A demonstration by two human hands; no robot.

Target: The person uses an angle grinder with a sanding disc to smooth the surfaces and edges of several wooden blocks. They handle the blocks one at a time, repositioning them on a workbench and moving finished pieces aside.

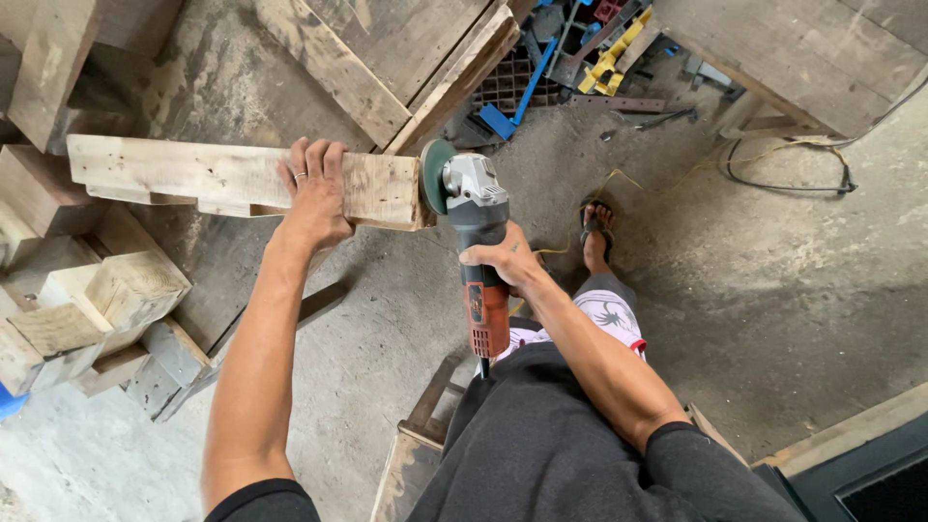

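A worn wooden plank point(193, 174) lies across stacked timber, its right end jutting out over the concrete floor. My left hand point(314, 193) presses flat on top of the plank near that end, a ring on one finger. My right hand point(503, 259) grips the body of an angle grinder point(478, 251) with a grey head and an orange rear housing. The grinder's green disc point(435, 177) sits against the plank's right end face.
Wooden blocks point(87, 300) are stacked at the left. A pallet point(406, 58) lies at the top, with blue and yellow tools point(580, 58) beyond it. A black cable point(793, 174) and a yellow cord point(657, 184) trail on the floor. My sandalled foot point(596, 232) stands below the grinder.
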